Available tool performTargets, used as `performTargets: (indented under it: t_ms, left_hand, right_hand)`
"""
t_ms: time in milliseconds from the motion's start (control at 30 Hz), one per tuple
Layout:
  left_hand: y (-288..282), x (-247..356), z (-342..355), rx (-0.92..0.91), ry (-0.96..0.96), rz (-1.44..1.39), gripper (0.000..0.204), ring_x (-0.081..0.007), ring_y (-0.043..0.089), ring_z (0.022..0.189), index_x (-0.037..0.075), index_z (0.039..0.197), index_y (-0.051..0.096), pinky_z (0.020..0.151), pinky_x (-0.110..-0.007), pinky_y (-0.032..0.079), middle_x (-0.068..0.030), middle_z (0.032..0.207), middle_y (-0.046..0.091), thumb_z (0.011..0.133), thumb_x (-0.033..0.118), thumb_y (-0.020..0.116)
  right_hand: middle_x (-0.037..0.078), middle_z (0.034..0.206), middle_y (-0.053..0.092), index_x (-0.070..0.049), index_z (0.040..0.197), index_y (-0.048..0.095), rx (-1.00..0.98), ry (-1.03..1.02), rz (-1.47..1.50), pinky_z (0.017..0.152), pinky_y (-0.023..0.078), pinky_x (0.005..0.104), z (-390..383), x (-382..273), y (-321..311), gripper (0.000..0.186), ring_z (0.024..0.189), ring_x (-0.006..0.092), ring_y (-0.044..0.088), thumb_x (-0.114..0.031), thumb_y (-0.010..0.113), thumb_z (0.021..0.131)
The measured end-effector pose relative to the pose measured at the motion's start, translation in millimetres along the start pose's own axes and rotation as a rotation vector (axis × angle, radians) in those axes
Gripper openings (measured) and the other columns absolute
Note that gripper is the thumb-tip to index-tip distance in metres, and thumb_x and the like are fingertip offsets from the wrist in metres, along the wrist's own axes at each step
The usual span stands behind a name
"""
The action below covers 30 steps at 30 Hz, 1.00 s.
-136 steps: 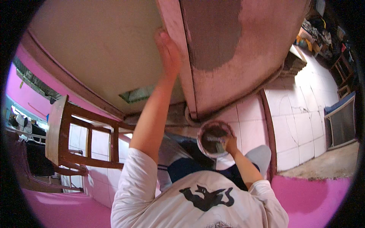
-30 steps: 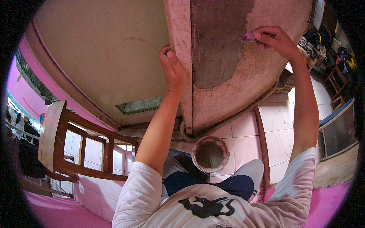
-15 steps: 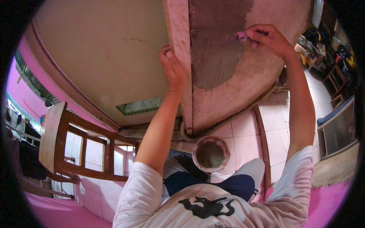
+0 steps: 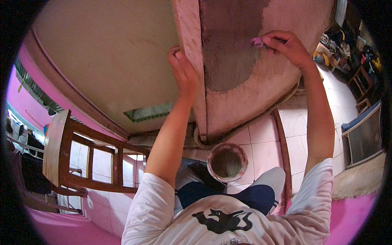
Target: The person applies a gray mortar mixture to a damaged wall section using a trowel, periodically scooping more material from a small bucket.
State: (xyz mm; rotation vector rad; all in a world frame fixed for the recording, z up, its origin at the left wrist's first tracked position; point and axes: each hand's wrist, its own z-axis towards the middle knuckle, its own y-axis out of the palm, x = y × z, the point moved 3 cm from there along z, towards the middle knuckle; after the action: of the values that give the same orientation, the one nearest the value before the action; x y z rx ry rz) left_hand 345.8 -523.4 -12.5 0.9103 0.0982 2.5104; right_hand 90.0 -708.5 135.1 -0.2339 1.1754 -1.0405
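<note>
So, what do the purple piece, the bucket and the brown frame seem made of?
Purple piece: perhaps cloth or sponge, matte; it looks crumpled, but too small to settle.
Bucket: probably plastic, dull; its round, pinkish wall looks stained.
Brown frame: likely wood, perhaps varnished; thick, squared, dark-brown bars.

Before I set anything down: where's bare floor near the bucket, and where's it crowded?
Best: pinkish tiles right of the bucket, bordered by the plastered wall, brown strip and right knee. Second: white tiles beyond that strip, toward the blue-topped frame, though the right forearm crosses over them in view. Crowded: wooden frame at left, heaped items upper right.
</note>
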Motion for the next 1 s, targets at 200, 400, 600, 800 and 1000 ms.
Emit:
performTargets:
  t_ms: [200,400,600,800,1000]
  left_hand:
    - [-1,11,-3,-0.008,0.014,-0.003,0.049,-0.03,0.052,0.111,-0.004,0.128,0.045,0.101,-0.042,0.039,-0.021,0.12,0.053,0.112,0.04,0.03]
    - [-3,18,-5,-0.04,0.025,0.082,0.049,-0.0324,0.052,0.112,-0.006,0.127,0.046,0.104,-0.042,0.038,-0.0231,0.123,0.053,0.113,0.039,0.031]
    - [-7,-17,-4,-0.073,0.03,0.085,0.053,-0.034,0.05,0.115,-0.008,0.129,0.045,0.107,-0.042,0.036,-0.0245,0.127,0.05,0.112,0.041,0.031]
    - [-6,-12,7,-0.049,0.062,0.034,0.057,-0.0331,0.047,0.119,-0.008,0.132,0.043,0.109,-0.041,0.034,-0.0238,0.132,0.049,0.112,0.043,0.031]
    - [-3,-13,12,-0.041,0.079,0.014,0.06,-0.0322,0.045,0.123,-0.009,0.135,0.041,0.111,-0.04,0.031,-0.0231,0.136,0.047,0.111,0.046,0.03]
  right_hand:
    - [-0.001,0.091,0.071,-0.006,0.112,0.076,-0.011,0.102,-0.004,0.075,0.052,0.0259,-50,18,-7,0.033,0.079,0.0083,0.062,-0.035,0.069,0.099]
    - [0.001,0.1,0.073,-0.005,0.114,0.075,-0.137,0.173,0.112,0.081,0.053,0.028,-97,55,56,0.031,0.084,0.0102,0.063,-0.031,0.07,0.099]
    - [0.011,0.109,0.073,-0.003,0.115,0.073,-0.455,0.283,0.026,0.093,0.053,0.0338,-198,97,153,0.024,0.104,0.0181,0.067,-0.018,0.072,0.096]
    - [0.017,0.108,0.069,-0.013,0.129,0.066,-0.553,0.169,-0.55,0.093,0.05,0.0492,-311,164,308,0.048,0.109,0.0336,0.064,-0.018,0.069,0.082]
    - [0.018,0.114,0.071,-0.004,0.114,0.073,-0.303,0.084,-0.827,0.108,0.041,0.0516,-355,200,395,0.032,0.118,0.0323,0.062,-0.015,0.058,0.087]
